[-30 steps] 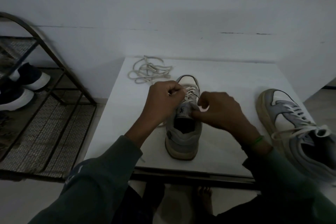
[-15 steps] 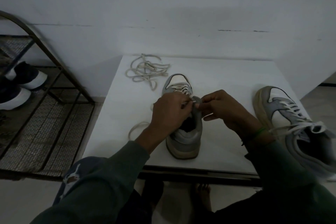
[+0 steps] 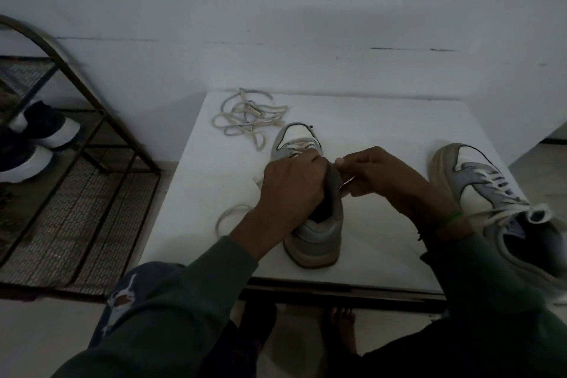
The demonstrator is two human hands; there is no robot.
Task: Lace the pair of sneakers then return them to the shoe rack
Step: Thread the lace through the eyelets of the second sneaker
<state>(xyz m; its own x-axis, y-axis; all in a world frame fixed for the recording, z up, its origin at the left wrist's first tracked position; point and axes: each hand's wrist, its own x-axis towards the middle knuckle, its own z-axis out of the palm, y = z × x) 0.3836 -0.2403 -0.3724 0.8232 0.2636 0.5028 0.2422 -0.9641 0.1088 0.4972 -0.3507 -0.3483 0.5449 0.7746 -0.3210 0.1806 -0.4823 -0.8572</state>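
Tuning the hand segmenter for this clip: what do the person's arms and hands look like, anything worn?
Both arms are in dark green long sleeves, the left sleeve and the right sleeve, with cuffs ending short of the wrists. The left hand and right hand are bare, no gloves. A thin green band circles the right wrist. It is too dim to tell about rings.

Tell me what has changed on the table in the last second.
The left hand slid back from the laced eyelets towards the tongue, and the right hand closed in to meet it; both pinch the lace, whose slack now loops on the table left of the middle sneaker. The spare lace pile, the laced sneaker and the rack did not move.
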